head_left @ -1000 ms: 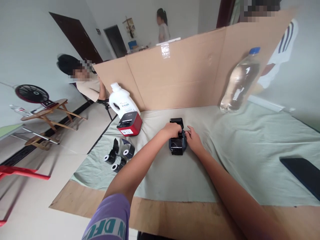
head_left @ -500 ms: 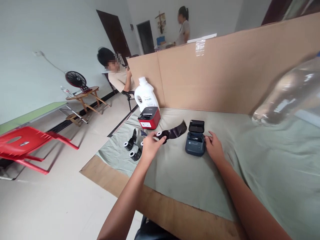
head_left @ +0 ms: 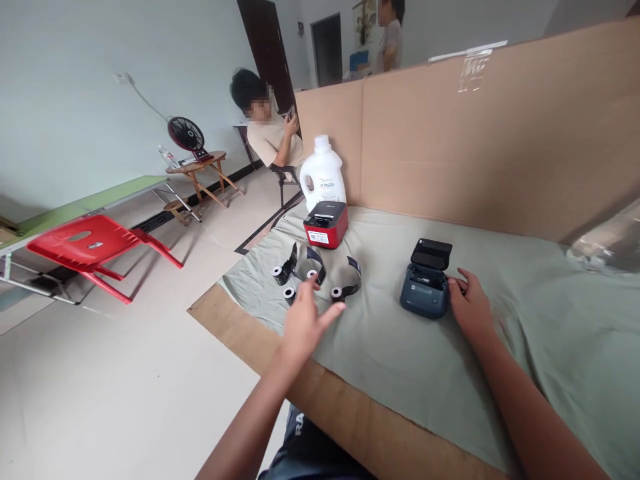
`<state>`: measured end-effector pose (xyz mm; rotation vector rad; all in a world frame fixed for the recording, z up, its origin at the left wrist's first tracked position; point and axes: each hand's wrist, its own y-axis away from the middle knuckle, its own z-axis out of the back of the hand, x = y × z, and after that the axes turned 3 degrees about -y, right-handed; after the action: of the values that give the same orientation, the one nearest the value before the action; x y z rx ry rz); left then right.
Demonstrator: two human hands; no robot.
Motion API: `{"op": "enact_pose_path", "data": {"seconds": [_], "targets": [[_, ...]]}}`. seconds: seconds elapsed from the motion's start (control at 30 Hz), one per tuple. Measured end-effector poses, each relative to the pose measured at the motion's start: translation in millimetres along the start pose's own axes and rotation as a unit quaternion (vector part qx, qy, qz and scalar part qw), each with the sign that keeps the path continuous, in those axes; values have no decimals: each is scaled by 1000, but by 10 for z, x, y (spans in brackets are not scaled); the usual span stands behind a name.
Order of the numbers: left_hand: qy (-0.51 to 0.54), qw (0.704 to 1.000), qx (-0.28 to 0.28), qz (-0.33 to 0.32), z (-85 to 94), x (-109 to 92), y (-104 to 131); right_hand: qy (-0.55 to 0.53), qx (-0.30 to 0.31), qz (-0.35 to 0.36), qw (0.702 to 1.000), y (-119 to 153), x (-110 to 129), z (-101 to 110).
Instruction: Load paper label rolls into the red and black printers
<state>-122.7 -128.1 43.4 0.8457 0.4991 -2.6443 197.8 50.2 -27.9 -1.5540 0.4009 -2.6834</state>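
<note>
My left hand is open, thumb and fingers spread, just in front of several small black ribbon rolls with white cores. The nearest roll on the right stands with its loose strip curling up and back; another roll is partly hidden behind my fingers. Two more, a left roll and a front roll, sit beside them. My right hand grips the right side of a dark blue label printer. The printer's lid is raised, exposing its compartment.
A red and black printer stands behind the rolls, with a white jug behind it. A cardboard panel closes off the back. Clear plastic packaging lies at right. A seated person is beyond, near a red chair.
My left hand has let go of the ribbon roll, which now stands on the cloth, and its fingers have spread. My right hand stays at the label printer. The view has swung left.
</note>
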Motion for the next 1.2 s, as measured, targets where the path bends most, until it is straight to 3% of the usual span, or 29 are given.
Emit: {"op": "enact_pose_path", "data": {"seconds": [0.1,0.13,0.2,0.3,0.53,0.63,0.73,0.8,0.97,1.1,1.2], "targets": [[1,992,-101,75,353,337,-197,-4,-1,-2,1000,4,9,1],[-7,988,-108,109,420,482,-310,-6,-2,-1,1000,6,14,1],[-20,986,-87,143,466,758,-549,-8,-4,4,1000,9,24,2],[-58,984,-88,141,403,1031,-788,-10,-7,7,1000,12,29,4],[-113,981,-140,77,268,1204,-773,-20,-9,16,1000,0,-5,-8],[-100,987,-124,31,208,1215,-770,-15,-10,13,1000,-3,3,-8],[-113,989,-95,28,156,1208,-780,-13,-8,14,1000,-8,1,-6],[-134,984,-106,40,170,1210,-793,-17,-8,21,1000,-13,-17,-9],[-40,985,-169,10,468,1074,-871,-18,-8,19,1000,-19,-41,-24],[158,971,-163,-76,637,563,-883,-19,-51,48,997,2,231,84],[291,946,-39,-138,470,-19,-790,-31,-43,114,992,33,699,269]]}}
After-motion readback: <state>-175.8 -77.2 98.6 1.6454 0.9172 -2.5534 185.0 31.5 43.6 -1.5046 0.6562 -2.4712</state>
